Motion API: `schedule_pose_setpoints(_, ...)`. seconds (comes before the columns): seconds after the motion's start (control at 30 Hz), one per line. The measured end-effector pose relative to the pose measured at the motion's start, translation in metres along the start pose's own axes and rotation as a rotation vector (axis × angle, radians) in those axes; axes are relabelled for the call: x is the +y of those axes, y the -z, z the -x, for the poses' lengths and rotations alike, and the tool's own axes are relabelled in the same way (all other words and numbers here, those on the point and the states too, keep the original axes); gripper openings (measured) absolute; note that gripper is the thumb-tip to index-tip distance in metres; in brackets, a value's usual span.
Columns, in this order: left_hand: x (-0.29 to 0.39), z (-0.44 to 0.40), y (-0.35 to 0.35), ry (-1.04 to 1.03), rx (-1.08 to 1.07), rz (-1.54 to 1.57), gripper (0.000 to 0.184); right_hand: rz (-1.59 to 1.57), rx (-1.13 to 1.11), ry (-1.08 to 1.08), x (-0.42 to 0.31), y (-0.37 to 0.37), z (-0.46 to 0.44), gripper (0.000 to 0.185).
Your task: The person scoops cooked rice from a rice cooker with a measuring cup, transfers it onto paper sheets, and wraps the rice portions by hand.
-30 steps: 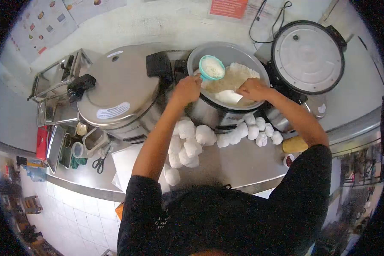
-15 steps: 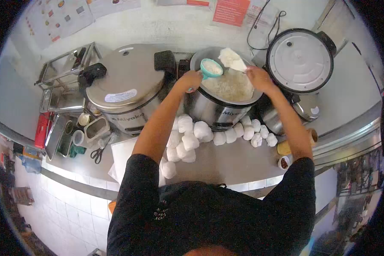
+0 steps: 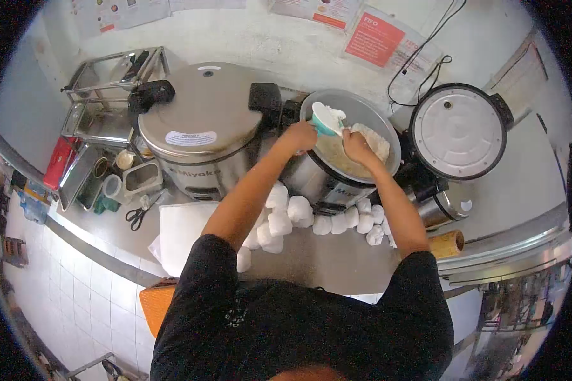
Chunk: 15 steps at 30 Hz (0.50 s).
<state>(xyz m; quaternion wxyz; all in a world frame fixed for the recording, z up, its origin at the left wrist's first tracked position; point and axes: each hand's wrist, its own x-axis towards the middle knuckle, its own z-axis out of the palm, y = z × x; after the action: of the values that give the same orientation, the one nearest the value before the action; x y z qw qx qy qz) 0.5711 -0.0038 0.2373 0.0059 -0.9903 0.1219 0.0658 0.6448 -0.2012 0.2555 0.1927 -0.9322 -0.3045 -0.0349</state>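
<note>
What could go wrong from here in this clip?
Rice could spill over the edge if the right hand presses the white paddle too hard against the teal cup, which the left hand holds above the open cooker. 
If the rice inside is hot, the right hand over it might get burned. 
The left forearm could nudge the white bundles beside it.

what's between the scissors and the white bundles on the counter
In the head view, white sheets lie between the scissors and the white bundles; the left forearm is above part of that stretch.
</note>
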Motion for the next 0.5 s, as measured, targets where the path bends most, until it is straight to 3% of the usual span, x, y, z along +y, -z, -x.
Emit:
schedule_pose_setpoints(0.07,0.001,-0.004,0.005,0.055,-0.127,0.029,0.046,0.023,-0.076,0.104,-0.019,0.020,-0.001,0.059)
schedule_pose_setpoints(0.13,-0.017,-0.024,-0.046,0.131,0.075,0.436,0.043,0.077,-0.103,0.159,-0.029,0.042,0.003,0.061)
schedule_pose_setpoints(0.2,-0.026,-0.014,-0.038,0.223,0.113,0.724,0.042,0.155,-0.058,0.170,-0.019,0.065,-0.003,0.060)
schedule_pose_setpoints(0.23,-0.008,0.015,0.002,0.279,0.048,0.832,0.042,0.180,-0.014,0.130,0.000,0.059,-0.012,0.055)
schedule_pose_setpoints(0.3,0.004,0.028,0.012,0.192,0.031,0.767,0.036,0.226,0.061,0.034,0.051,0.028,-0.023,0.047)
schedule_pose_setpoints(0.37,-0.018,0.003,-0.016,-0.080,0.166,0.390,0.027,0.265,0.140,0.162,0.084,0.037,-0.032,0.053)
schedule_pose_setpoints(0.4,-0.022,0.000,-0.025,-0.118,0.292,0.374,0.028,0.284,0.181,0.229,0.089,0.041,-0.035,0.055)
schedule_pose_setpoints(0.5,-0.025,-0.001,-0.043,-0.176,0.497,0.390,0.032,0.160,0.105,0.158,0.029,0.031,0.006,0.051)
